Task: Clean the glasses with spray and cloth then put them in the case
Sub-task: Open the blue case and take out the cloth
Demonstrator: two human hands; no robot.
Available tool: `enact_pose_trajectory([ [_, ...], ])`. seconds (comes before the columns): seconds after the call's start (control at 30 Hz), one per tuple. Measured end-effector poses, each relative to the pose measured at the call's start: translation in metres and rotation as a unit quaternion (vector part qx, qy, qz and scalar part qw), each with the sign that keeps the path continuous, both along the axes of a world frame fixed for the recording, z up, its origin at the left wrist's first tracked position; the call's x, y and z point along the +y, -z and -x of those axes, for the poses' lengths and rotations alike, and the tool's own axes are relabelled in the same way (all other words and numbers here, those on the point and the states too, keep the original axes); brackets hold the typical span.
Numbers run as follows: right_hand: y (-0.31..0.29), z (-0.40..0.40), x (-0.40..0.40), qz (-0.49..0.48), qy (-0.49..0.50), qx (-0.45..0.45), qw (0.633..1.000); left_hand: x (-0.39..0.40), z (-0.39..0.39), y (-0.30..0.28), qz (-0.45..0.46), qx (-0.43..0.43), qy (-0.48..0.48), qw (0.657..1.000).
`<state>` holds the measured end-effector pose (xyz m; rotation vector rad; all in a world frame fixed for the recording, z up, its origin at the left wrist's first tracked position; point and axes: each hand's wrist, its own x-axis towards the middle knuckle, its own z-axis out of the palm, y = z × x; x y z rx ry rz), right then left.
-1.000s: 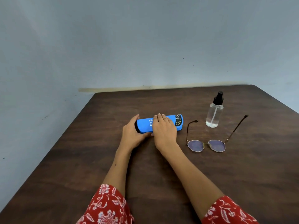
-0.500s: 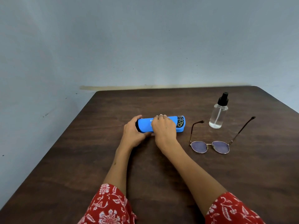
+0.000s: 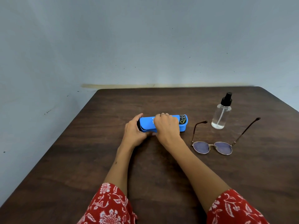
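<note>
The table (image 3: 90, 159) was dark brown wood w/ round far corners, pushed up to a pale blue-gray wall (image 3: 145, 38). A yellowish stain strip (image 3: 161, 85) ran along the wall right by the table's far edge.

Going L to R: the left hand (image 3: 134, 131) gripped the left end of the blue case (image 3: 148, 124), fingers curled round it. The case lay flat, about the middle of the table. The right hand (image 3: 167, 126) sat on top of the case, fingers bent over its far edge, thumb low at the front. A thin gap showed at the case's left end, but can't tell what was inside.

At 3 o'clock from the case lay the glasses (image 3: 212, 147), arms open & pointing away, lenses near the person. At 12 o'clock from the glasses, just beside them, stood the spray bottle (image 3: 220, 116), clear w/ a black top, a bit of liquid in the bottom.

Both sleeves were red w/ white flowers.

Vs. 1 sec before: the right-hand fingers had lain flat on the lid; now they were curled tight. The glasses & bottle hadn't moved on the table.
</note>
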<state>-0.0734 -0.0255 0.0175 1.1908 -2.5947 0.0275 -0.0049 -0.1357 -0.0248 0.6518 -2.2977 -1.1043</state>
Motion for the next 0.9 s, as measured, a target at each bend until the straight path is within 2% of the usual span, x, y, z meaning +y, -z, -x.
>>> enact_pose_trajectory([
  [0.2,-0.02,0.002,-0.003,-0.022,0.01,-0.025,0.999,-0.001,0.001,-0.001,-0.031,-0.022,0.006,0.999],
  [0.4,-0.035,0.014,-0.011,0.033,0.021,-0.064,0.997,-0.001,0.0,0.001,-0.043,-0.013,0.003,0.999],
  [0.9,-0.055,0.06,-0.046,0.022,0.051,-0.218,0.974,-0.003,0.001,0.002,-0.018,-0.03,-0.001,0.999],
])
